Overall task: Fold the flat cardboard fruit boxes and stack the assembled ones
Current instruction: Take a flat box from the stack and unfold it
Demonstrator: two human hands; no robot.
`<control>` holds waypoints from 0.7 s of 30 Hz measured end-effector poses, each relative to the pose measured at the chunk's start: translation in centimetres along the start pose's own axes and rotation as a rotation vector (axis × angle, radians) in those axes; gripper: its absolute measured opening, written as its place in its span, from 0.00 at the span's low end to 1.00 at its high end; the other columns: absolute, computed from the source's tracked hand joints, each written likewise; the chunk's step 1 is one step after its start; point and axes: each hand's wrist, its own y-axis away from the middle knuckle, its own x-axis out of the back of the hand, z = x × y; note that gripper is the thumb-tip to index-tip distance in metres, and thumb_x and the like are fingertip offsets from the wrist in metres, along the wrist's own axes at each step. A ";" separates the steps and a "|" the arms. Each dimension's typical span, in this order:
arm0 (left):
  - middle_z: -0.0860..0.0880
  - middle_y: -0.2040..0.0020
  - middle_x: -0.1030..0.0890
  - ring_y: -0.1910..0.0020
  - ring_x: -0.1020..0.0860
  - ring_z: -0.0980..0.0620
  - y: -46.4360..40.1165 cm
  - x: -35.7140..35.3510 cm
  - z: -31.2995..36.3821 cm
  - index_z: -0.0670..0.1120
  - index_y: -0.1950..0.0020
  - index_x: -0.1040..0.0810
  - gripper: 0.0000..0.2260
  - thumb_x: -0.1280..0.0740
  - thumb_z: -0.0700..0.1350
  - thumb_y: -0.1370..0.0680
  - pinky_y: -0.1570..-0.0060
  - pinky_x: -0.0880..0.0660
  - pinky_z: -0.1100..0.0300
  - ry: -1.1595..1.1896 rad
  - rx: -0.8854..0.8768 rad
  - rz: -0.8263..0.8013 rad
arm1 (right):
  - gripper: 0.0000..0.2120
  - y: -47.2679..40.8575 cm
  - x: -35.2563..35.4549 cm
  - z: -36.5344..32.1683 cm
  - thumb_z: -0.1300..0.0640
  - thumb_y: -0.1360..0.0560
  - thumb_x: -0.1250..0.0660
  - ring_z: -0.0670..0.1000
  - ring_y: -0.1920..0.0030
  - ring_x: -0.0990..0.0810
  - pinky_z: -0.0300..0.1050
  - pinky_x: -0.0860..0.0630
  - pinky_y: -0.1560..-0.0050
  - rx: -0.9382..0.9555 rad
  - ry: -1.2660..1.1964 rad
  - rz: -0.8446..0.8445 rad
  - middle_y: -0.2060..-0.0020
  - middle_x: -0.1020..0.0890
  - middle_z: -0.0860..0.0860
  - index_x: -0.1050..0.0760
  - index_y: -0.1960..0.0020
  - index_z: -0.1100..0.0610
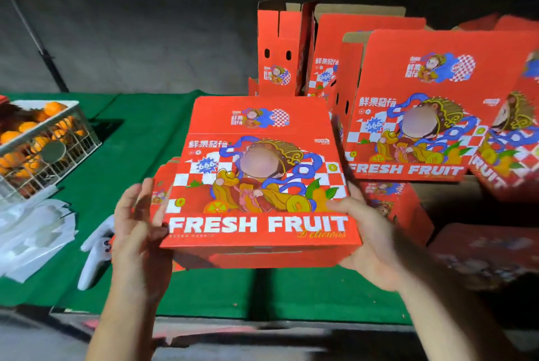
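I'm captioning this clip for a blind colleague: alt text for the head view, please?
Both hands, left hand and right hand, hold a red "FRESH FRUIT" box above a green table. More red boxes lean behind; a crate of oranges sits left.

A closed red cardboard fruit box (262,179) printed "FRESH FRUIT" – cartoon figure, white checks, blue ribbons – sits tilted above the green bench (145,127). Behind and to its right, more red boxes (414,115) lean upright with flaps open – one narrow side panel (278,51) stands tallest. Others (396,209) lie low at right.
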 end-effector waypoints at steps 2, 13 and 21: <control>0.51 0.30 0.21 0.40 0.17 0.53 -0.8 0.9 -0.3 0.54 0.33 0.24 0.30 0.44 0.31 0.30 0.47 0.20 0.63 -0.158 0.059 -0.089 | 0.28 0.7 -1.6 0.1 0.62 0.24 0.28 0.46 0.55 0.12 0.42 0.19 0.60 0.033 -0.071 0.038 0.51 0.12 0.46 0.29 0.29 0.42; 0.48 0.30 0.21 0.34 0.20 0.43 0.1 -4.5 -0.4 0.53 0.22 0.34 0.30 0.29 0.39 0.21 0.41 0.19 0.46 -0.421 -0.081 -0.442 | 0.34 4.0 -0.3 -1.2 0.48 0.29 0.27 0.36 0.41 0.20 0.26 0.26 0.45 0.556 0.318 0.313 0.39 0.20 0.33 0.34 0.26 0.36; 0.49 0.31 0.20 0.33 0.21 0.45 -0.4 -12.8 3.7 0.52 0.22 0.34 0.32 0.25 0.42 0.24 0.36 0.22 0.44 -0.347 -0.316 -0.383 | 0.25 5.2 2.8 -8.9 0.58 0.22 0.30 0.42 0.43 0.16 0.35 0.19 0.49 0.790 0.235 0.339 0.42 0.16 0.40 0.30 0.31 0.36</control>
